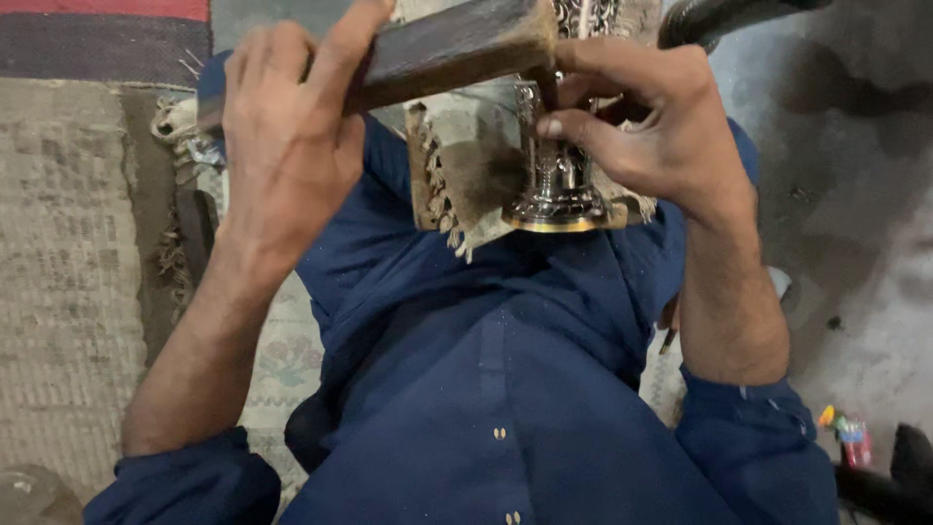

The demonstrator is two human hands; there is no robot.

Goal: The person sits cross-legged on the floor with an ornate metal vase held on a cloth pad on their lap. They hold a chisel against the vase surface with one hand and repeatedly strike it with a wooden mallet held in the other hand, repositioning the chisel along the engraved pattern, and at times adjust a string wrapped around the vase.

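Near: shiny metal cup-like piece (556,190) sits on frayed cloth pad (457,175), centre. Right hand (646,126) fingers pinch its top. Far left: left hand (292,136) fingers wrapped around dark wooden block (447,49).

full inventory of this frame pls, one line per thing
wooden block: 1, dark brown, top centre, gripped by the left hand
metal vessel: 1, shiny silver with a brass-coloured rim, centre, under the block
frayed cloth: 1, beige-brown, around the vessel
woven mat: 1, beige, left side
striped rug: 1, red and dark, top left
concrete floor: grey, right side
small coloured item: 1, red, yellow and green, bottom right; kind unclear
blue garment: 1, dark blue, lap and sleeves
left hand: holds the block
right hand: fingers at the vessel's top, beside the block's end
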